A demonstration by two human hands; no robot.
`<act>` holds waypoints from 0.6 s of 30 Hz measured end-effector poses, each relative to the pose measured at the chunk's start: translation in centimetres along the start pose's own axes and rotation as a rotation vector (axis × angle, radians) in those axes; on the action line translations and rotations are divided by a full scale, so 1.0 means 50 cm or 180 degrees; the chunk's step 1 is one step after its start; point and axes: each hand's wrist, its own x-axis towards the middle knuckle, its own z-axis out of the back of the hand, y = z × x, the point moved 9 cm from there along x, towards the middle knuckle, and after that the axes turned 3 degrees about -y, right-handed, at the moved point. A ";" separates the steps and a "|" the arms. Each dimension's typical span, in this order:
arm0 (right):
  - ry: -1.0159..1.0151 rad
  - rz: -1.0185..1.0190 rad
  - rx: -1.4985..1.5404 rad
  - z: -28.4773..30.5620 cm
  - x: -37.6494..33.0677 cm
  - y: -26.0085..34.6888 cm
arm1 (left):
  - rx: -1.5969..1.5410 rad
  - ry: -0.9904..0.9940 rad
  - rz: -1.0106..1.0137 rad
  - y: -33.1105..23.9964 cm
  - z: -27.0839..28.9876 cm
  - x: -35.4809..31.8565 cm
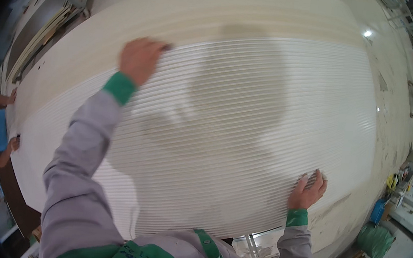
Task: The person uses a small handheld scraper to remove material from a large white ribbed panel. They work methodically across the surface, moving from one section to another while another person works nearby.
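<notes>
Both hands (140,60) on ribbed white panel (249,108)

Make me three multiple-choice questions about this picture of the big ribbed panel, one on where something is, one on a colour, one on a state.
1. Where is the right hand?
A. at the near right edge of the ribbed panel
B. on the floor
C. on the far edge

2. What colour are the sleeve cuffs?
A. red
B. green
C. yellow

3. How is the left hand placed?
A. hanging free in the air
B. pressed down on the panel
C. inside a pocket

Answers:
1 A, its fingers lie over the panel's near right edge.
2 B, both grey sleeves end in green bands.
3 B, it rests on the ribbed surface, with something small and dark showing at its fingertips.
</notes>
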 end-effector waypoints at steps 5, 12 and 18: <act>-0.0010 -0.0146 0.0134 0.003 0.001 0.005 | 0.0860 0.0947 0.0986 0.333 0.178 -0.279; -0.0012 -0.0064 0.0127 0.010 0.002 0.023 | 0.0349 0.0877 0.0888 0.338 0.189 -0.321; 0.0005 -0.0098 0.0158 -0.002 0.002 0.016 | -0.0234 0.0596 0.0440 0.136 0.094 -0.155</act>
